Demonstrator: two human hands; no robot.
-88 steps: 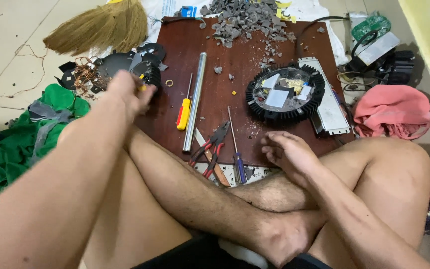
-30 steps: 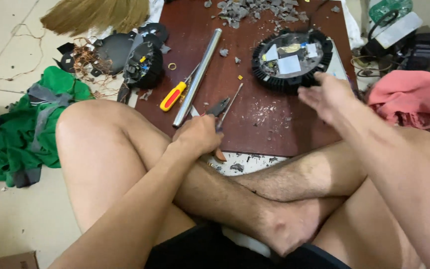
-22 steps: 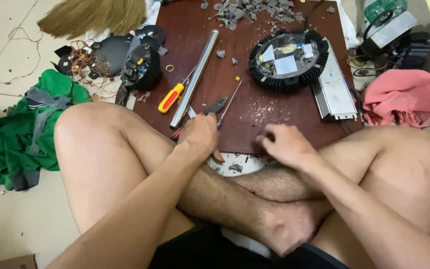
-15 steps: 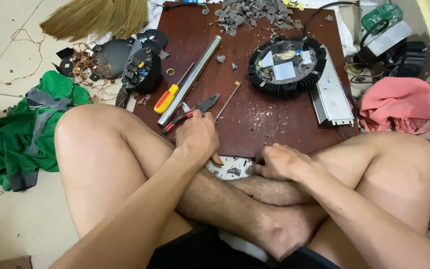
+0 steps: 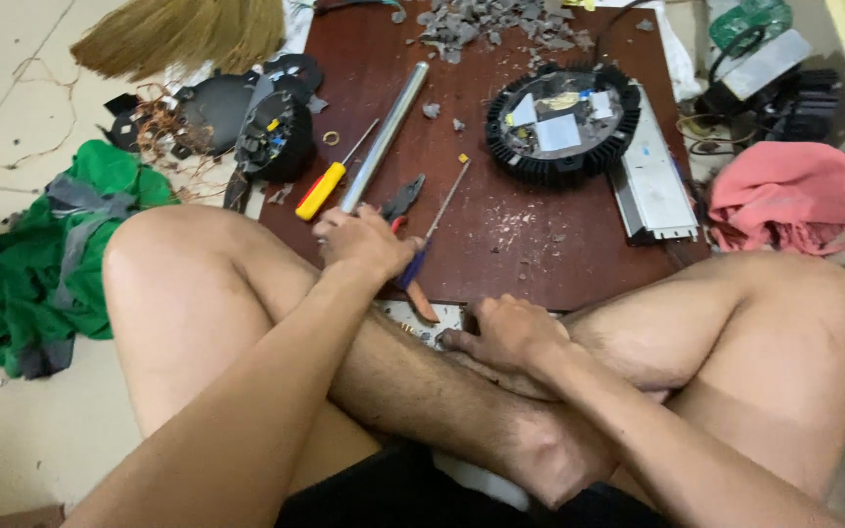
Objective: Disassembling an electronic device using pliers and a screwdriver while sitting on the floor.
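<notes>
Pliers (image 5: 401, 200) under left hand (image 5: 364, 244), grip curled around handles, right hand (image 5: 501, 332) resting loosely on shin.

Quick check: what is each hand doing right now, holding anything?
Left hand: closed on the tools at the board's near edge, the blue-handled screwdriver among them.
Right hand: holds nothing, fingers curled, resting on the leg.
</notes>
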